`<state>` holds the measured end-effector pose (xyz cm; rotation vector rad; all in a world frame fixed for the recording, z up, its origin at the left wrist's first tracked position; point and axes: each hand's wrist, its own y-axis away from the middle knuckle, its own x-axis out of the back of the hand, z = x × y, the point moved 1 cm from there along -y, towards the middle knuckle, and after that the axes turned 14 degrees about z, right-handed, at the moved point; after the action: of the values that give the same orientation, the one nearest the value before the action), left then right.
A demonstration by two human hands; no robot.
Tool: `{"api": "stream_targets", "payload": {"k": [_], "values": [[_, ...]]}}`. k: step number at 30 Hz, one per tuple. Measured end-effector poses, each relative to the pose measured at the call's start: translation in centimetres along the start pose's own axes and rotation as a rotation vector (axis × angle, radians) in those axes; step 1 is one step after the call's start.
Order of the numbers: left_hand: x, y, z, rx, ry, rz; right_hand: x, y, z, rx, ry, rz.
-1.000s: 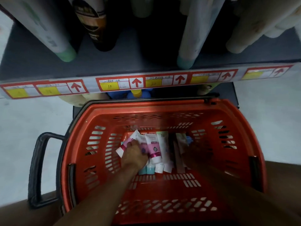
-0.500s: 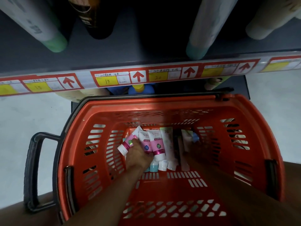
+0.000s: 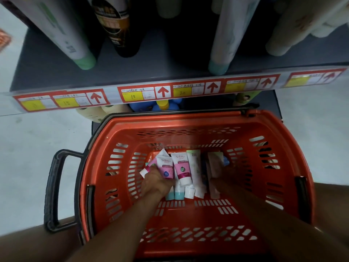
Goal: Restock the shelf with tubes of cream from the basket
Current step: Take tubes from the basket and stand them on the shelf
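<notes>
Grey shelf (image 3: 151, 72) fills the upper frame, above an orange basket (image 3: 294, 148). At centre, both forearms reach down into it: the left hand (image 3: 156, 183) grips pink-and-white cream tubes (image 3: 167, 167); the right hand (image 3: 223, 178) is shadowed, its grip unreadable.

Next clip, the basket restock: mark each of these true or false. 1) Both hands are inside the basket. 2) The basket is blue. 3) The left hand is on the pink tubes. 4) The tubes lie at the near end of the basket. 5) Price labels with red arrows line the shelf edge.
1) True: left hand and right hand reach into the basket.
2) False: it is red-orange with a black handle.
3) True: it grips the pink tubes.
4) False: they lie toward the far end.
5) True: see the shelf edge.
</notes>
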<state>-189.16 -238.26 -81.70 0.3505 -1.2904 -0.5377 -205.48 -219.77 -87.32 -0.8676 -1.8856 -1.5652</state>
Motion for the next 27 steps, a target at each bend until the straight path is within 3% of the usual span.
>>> {"api": "stream_targets", "payload": {"k": [6, 13, 27], "values": [[1.7, 0.5, 0.4, -0.001, 0.048, -0.010, 2.2, 1.7, -1.1, 0.002, -0.250, 0.078], [3.8, 2.2, 0.4, -0.095, 0.154, 0.047, 5.4, 5.4, -2.0, 0.121, -0.110, 0.216], [11.4, 8.1, 2.9, -0.359, 0.388, 0.212, 14.6, 12.5, -3.2, 0.366, -0.293, 0.409]]}}
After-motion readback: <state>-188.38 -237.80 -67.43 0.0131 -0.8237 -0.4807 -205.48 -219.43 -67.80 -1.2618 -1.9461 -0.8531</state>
